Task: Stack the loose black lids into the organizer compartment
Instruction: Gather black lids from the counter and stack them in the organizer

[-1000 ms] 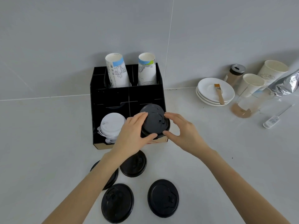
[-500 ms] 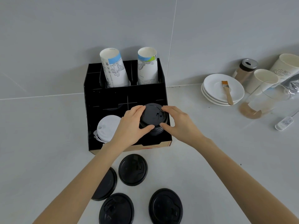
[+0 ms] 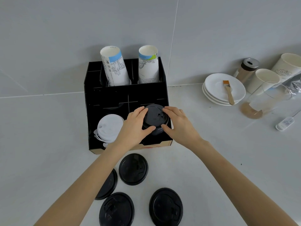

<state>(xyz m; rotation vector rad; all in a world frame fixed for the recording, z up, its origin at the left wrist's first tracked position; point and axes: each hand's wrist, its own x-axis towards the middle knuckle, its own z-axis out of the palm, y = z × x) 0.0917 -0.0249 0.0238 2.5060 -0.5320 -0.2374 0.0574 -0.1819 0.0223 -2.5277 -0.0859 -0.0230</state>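
Your left hand (image 3: 133, 126) and your right hand (image 3: 179, 126) both clasp the stack of black lids (image 3: 154, 119), one on each side, with the fingers (image 3: 168, 110) curled around its rim and the thumbs pressed against its near edge. The stack sits in the front right compartment of the black organizer (image 3: 114, 95), its top lid facing up towards you. In the front left compartment, just beside your left wrist, a stack of white lids (image 3: 109, 126) leans towards the front.

At the back of the organizer two printed paper cups stand mouth up: the one with the blue band (image 3: 114, 66) tilts to the left, the one with the green band (image 3: 148, 64) stands nearly straight.

On the pale surface (image 3: 40, 152) in front of the organizer lie four loose black lids. One (image 3: 133, 168) lies between your forearms, near the organizer's front edge. Another (image 3: 108, 185) is partly hidden under your left forearm. Two more lie closest to you, one on the left (image 3: 116, 209) and one on the right (image 3: 166, 207).

Off to the right, well apart from the organizer, a small brush (image 3: 228, 92) rests on a pile of white saucers (image 3: 211, 88).
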